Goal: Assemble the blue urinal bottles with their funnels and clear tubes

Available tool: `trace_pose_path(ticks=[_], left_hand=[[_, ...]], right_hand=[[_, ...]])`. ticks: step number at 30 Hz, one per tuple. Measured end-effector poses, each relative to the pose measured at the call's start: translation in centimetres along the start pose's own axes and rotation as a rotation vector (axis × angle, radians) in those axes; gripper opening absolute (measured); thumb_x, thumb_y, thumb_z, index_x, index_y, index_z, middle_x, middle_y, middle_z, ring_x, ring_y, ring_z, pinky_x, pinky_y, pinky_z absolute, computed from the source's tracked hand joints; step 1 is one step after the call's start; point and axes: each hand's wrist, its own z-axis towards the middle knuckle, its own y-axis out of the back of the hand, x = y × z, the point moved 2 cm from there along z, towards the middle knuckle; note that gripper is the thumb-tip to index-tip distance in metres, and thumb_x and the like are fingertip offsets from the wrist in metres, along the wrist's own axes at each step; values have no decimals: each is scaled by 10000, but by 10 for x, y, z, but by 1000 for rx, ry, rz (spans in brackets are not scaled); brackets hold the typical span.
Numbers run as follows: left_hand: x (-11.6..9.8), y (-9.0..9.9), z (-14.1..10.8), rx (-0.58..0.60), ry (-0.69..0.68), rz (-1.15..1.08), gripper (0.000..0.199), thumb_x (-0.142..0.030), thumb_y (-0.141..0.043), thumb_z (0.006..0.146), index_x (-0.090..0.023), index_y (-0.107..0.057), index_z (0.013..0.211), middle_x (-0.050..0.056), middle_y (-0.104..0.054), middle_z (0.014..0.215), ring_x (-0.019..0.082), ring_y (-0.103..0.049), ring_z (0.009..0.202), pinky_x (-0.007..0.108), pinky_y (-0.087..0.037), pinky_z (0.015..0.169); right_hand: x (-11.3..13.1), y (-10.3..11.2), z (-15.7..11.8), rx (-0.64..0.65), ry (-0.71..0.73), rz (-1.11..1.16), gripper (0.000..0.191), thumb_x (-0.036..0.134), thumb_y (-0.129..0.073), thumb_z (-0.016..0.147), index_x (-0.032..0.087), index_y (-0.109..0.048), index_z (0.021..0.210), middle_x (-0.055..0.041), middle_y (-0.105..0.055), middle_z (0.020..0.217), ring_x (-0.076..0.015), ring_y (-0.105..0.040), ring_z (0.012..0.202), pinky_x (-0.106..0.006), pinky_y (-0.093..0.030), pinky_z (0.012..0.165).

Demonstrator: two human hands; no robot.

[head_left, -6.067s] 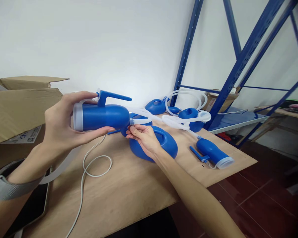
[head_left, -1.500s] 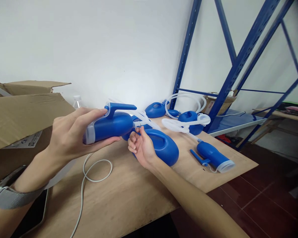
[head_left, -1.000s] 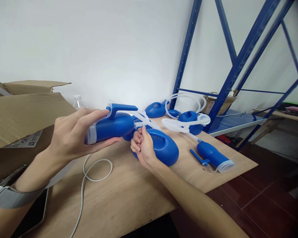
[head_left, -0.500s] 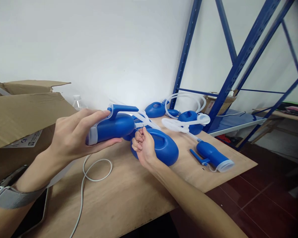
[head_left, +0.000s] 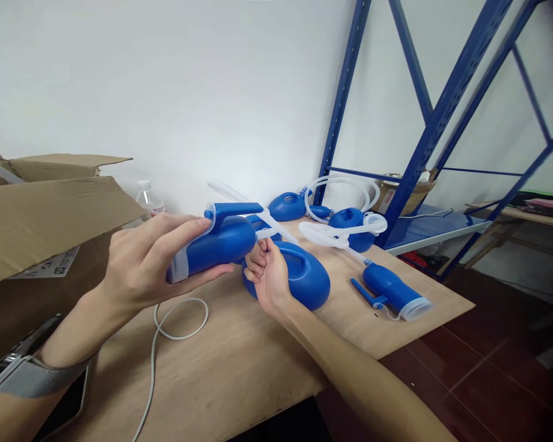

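My left hand (head_left: 141, 261) is closed around a blue plastic urinal head (head_left: 221, 245), thumb below and fingers above. It lies nearly level, with a blue handled cap (head_left: 235, 209) on top and a clear rim at its wide end. Its narrow end points right, where a short white tube end (head_left: 263, 233) meets it. Close by, my right hand (head_left: 270, 273) is pinched at a small thin wire clip, mostly hidden by the fingers. Behind that hand rests a blue urinal bottle (head_left: 308, 276) with a moulded grip.
More blue bottles (head_left: 286, 206) and coiled white tubing (head_left: 325, 233) lie farther back. Another urinal head (head_left: 394, 288) sits near the table's right edge. At left are a cardboard box (head_left: 50, 227), a plastic bottle (head_left: 145, 195) and a grey cable (head_left: 153, 362). Blue shelving (head_left: 442, 110) rises at right.
My left hand has shifted slightly right and down with the urinal head, bringing its narrow end nearer my right fingertips. The wire clip shows less clearly, and my right hand has barely moved.
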Motion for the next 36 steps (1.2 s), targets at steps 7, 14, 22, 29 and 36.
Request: trace_pose_path(ticks=[7, 14, 22, 29, 36], left_hand=[[0, 3, 0, -1, 4, -9, 782, -557, -888, 794, -158, -568, 1385, 91, -808, 961, 210, -782, 739, 305, -632, 584], [-1, -2, -3, -19, -17, -33, 689, -550, -886, 803, -110, -623, 1262, 114, -806, 955, 207, -781, 753, 287, -612, 592], [-9, -7, -6, -48, -22, -54, 729, -491, -918, 779, -57, -623, 1284, 151, -799, 954, 218, -761, 754, 286, -576, 563], [-12, -9, -15, -67, -75, -40, 676, -379, -936, 732, -78, -655, 1269, 168, -791, 971, 269, -775, 807, 320, -607, 586], [-17, -2, -13, -61, -186, -55, 365, -226, -866, 785, -252, -752, 1131, 94, -809, 1071, 286, -804, 908, 342, -667, 582]], right_hand=[[-10, -1, 0, 120, -23, -58, 405, 529, -633, 941, 236, -400, 785, 105, -299, 593, -65, -162, 492, -177, -122, 443], [-15, 2, 1, 45, -39, -96, 475, 587, -701, 874, 238, -400, 764, 121, -273, 567, -57, -138, 482, -180, -100, 438], [-11, 0, -4, -22, -107, 27, 432, 497, -750, 868, 227, -435, 751, 115, -308, 558, -51, -189, 471, -162, -147, 441], [-10, 2, -2, 22, -93, 13, 478, 517, -780, 817, 231, -411, 715, 117, -274, 568, -58, -157, 494, -182, -134, 448], [-8, 11, 5, 77, 207, -241, 499, 583, -684, 885, 239, -368, 709, 94, -250, 611, -77, -140, 525, -215, -118, 486]])
